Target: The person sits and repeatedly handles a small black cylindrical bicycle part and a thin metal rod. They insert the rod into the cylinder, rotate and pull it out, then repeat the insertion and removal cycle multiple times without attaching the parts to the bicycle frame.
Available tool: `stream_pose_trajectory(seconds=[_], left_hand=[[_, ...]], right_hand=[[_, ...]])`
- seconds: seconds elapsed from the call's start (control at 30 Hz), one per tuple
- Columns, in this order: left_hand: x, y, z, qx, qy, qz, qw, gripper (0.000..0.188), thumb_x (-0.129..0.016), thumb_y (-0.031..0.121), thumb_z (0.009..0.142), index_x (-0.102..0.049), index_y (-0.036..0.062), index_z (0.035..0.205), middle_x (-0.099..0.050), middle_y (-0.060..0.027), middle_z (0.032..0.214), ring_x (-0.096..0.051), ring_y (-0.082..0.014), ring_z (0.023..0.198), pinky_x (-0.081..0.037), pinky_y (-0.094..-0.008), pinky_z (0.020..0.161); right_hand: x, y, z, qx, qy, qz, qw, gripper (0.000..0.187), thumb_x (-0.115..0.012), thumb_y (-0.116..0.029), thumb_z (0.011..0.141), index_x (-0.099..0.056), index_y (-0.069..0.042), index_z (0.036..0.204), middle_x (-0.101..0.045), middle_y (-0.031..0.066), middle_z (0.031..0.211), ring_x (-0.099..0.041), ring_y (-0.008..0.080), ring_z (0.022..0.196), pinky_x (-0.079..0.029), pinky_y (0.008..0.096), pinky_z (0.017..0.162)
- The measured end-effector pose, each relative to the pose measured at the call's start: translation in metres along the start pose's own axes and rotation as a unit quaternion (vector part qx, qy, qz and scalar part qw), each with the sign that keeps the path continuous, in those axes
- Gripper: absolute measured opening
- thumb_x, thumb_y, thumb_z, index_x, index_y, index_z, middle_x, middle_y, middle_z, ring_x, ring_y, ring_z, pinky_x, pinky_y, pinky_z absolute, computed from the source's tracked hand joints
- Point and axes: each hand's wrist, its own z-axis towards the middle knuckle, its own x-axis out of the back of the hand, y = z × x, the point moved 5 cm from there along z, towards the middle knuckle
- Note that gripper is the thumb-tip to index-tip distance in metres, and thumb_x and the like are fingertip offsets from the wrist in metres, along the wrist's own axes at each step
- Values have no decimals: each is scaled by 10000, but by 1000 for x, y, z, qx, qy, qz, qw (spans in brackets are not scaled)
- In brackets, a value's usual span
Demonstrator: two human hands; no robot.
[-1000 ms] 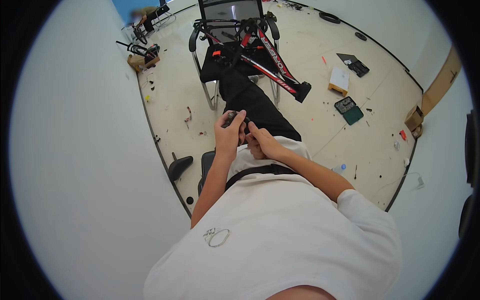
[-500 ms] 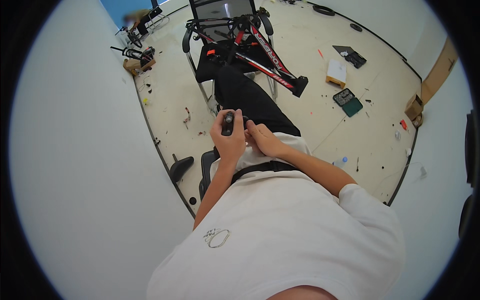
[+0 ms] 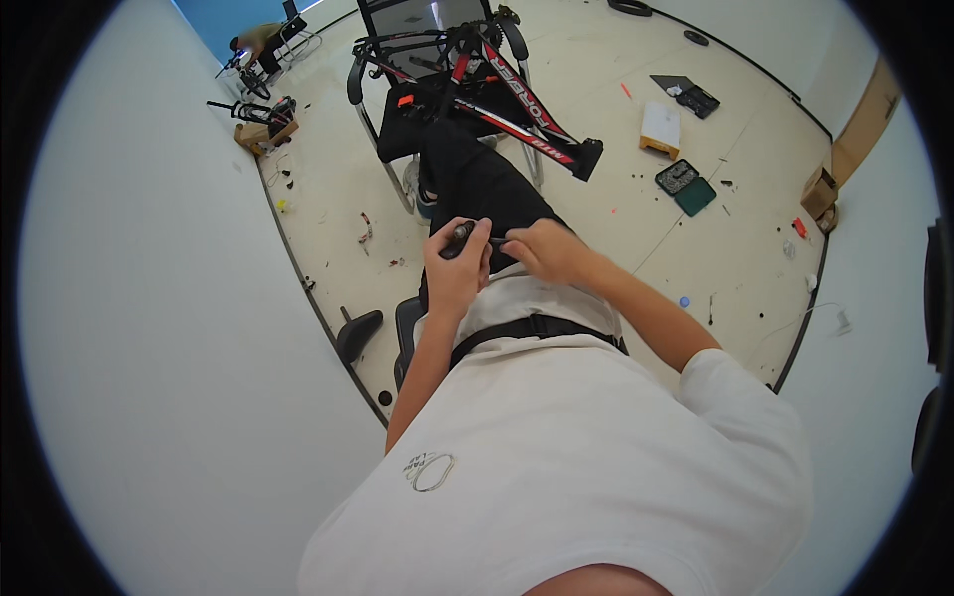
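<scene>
Above my lap, my left hand [image 3: 457, 273] is closed around a small black bike part [image 3: 456, 242] with a rounded greyish metal end; its kind I cannot make out. Just to the right, my right hand [image 3: 547, 250] is closed on a thin dark piece [image 3: 498, 241] that runs toward the black part. My left fingers hide where the two come together. Beyond my knees, a red, black and white bicycle frame [image 3: 517, 129] lies across the seat of a black mesh-backed chair [image 3: 405, 134].
A bicycle saddle [image 3: 358, 336] lies on the floor at left. On the right are an open green toolbox [image 3: 696, 196], a black tool case [image 3: 699, 101], a white-topped box [image 3: 660, 129] and a cardboard box [image 3: 820, 192]. Far left, another person [image 3: 260, 42] is beside bike parts.
My right hand has moved slightly right and up, away from my left hand, and the thin dark piece now shows between them. The black part has tilted in my left hand.
</scene>
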Motion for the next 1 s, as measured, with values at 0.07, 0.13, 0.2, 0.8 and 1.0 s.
stream_pose_trajectory(seconds=[0.07, 0.13, 0.2, 0.8, 1.0], left_hand=[[-2, 5, -1, -86, 46, 77, 992, 162, -665, 146, 907, -607, 30, 810, -533, 11, 573, -471, -35, 452, -327, -205, 405], [4, 12, -1, -161, 92, 111, 976, 171, -661, 146, 907, -603, 17, 811, -528, 13, 582, -472, -34, 492, -356, -209, 454], [16, 19, 3, -213, 139, 155, 955, 178, -659, 141, 900, -596, -7, 823, -531, 15, 606, -473, -39, 569, -393, -223, 536], [24, 20, 4, 77, -66, -103, 989, 131, -670, 148, 899, -607, 41, 858, -467, 7, 575, -380, -46, 401, -256, -208, 370], [4, 14, -2, -8, -167, 281, 945, 191, -727, 205, 839, -667, 29, 792, -533, 34, 594, -399, -31, 467, -294, -219, 431]], right_hand=[[-22, -11, -8, -8, 56, 178, 982, 434, -431, -295, 1013, -545, 4, 720, -528, 157, 574, -504, 300, 525, -394, 394, 515], [-40, -17, -2, -49, 60, 327, 942, 496, -372, -331, 1043, -491, -12, 683, -467, 77, 551, -412, 194, 506, -355, 347, 508], [-43, -28, 12, -108, 0, 421, 901, 534, -326, -360, 1060, -447, -35, 654, -415, 12, 557, -333, 125, 528, -320, 316, 506], [-10, -30, 16, -27, 14, -128, 991, 310, -540, -312, 945, -593, -37, 813, -598, 167, 602, -603, 385, 585, -453, 481, 540], [23, -7, 9, -34, -18, -216, 976, 334, -648, -359, 871, -570, -78, 709, -582, 151, 583, -585, 367, 557, -440, 460, 525]])
